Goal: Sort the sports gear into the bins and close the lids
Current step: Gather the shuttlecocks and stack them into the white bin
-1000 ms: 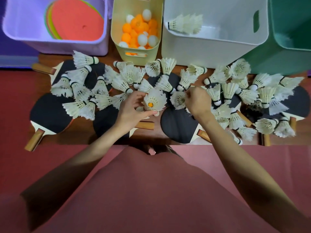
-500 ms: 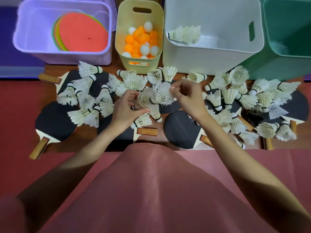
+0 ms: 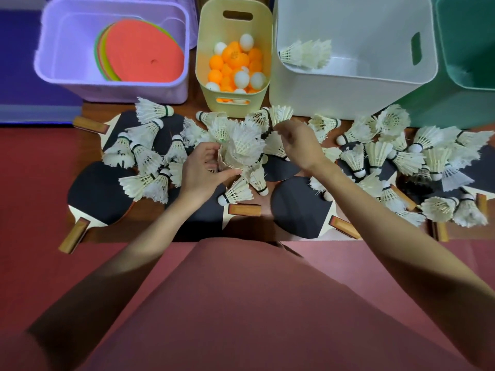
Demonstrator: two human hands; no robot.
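1. From the head camera we see our left hand (image 3: 199, 172) near the middle of the worktop (image 3: 150, 228), its fingers curled round a stack of shuttlecocks (image 3: 241, 148) nested one in another.
2. Our right hand (image 3: 300, 144) is just beside that stack, its fingers pinched on the feathers of a shuttlecock (image 3: 276, 141); blur hides exactly how they grip it.
3. Loose shuttlecocks (image 3: 401, 162) lie scattered from the left part of the worktop to its right edge, many lying on black table tennis bats (image 3: 99, 191) with wooden handles.
4. Along the far edge stand four bins. The purple bin (image 3: 48, 62) at the far left corner holds flat coloured discs (image 3: 144, 52), a red one on top.
5. The yellow bin (image 3: 262, 25) beside it holds orange and white balls (image 3: 235, 65).
6. The white bin (image 3: 375, 28) holds a few nested shuttlecocks (image 3: 305, 53) at its near left wall.
7. The green bin (image 3: 455, 103) stands at the far right corner.
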